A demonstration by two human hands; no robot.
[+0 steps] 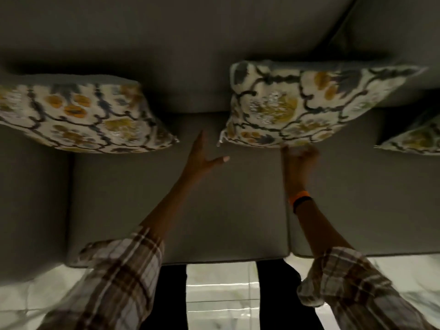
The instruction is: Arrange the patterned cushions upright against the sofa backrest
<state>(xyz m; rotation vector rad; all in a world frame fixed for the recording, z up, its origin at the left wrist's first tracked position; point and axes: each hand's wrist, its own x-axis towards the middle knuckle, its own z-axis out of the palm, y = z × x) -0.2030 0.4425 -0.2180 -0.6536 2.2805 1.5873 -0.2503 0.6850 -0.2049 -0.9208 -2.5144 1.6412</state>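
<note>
I look down at a grey sofa (pixel 181 198). My left hand (pixel 202 160) is spread open over the seat. Its fingers (pixel 200 141) point at the backrest (pixel 185 67) and hold nothing. The thumb (pixel 220 160) sticks out to the side. Just past those fingertips, a bit to the right, is the near corner of the middle cushion (pixel 307 103). The hand and the corner do not touch.

My right hand (pixel 298 163) is at the bottom edge of that same cushion. It is blurry, so I cannot tell if the fingers are pinching the edge or only touching it. They look curled. A band (pixel 300 198), orange and black, sits on that wrist.

The middle cushion stands up and leans on the backrest, right above my right fingers. The left cushion (pixel 78 117) is well off to the left of my left fingers, also by the backrest. A third cushion (pixel 414 136) peeks in far to the right of my right fingers. Both arms wear checked sleeves (pixel 119 277).
</note>
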